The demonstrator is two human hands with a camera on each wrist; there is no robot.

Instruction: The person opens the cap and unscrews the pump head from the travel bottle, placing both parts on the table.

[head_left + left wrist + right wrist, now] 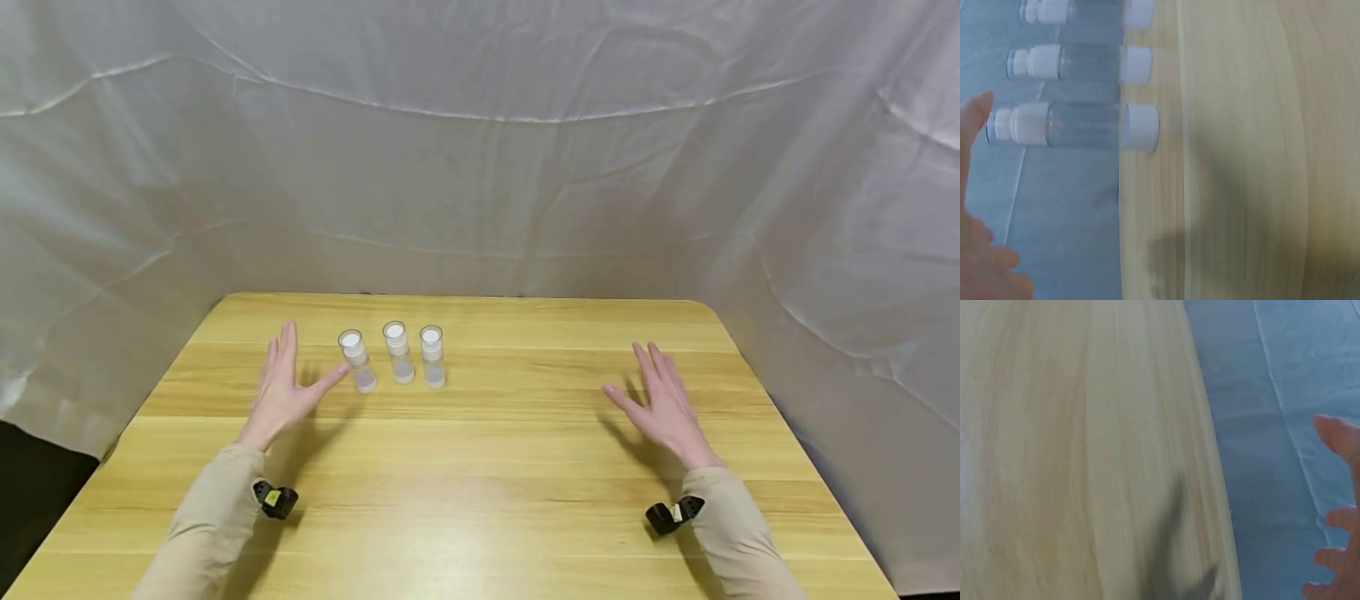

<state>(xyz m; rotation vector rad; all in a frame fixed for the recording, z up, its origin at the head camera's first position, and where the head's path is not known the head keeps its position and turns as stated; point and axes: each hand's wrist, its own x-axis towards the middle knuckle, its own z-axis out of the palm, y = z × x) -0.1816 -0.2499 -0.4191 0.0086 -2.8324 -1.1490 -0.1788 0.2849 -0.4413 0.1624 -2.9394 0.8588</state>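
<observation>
Three clear bottles with white pump tops and white bases stand upright in a row, left of the table's middle. They are the left bottle (357,360), the middle bottle (398,352) and the right bottle (432,357). My left hand (282,395) is held over the table beside the left bottle, fingers extended and thumb spread toward it. In the left wrist view the thumb appears near that bottle's top (1004,124); whether it touches I cannot tell. Over the right side of the table my right hand (666,408) has its fingers spread, holding nothing.
A light wooden table (480,467) lies under both hands. Wrinkled pale sheeting (480,183) hangs behind it and along both sides. Small black devices sit on the left wrist (275,500) and the right wrist (673,515).
</observation>
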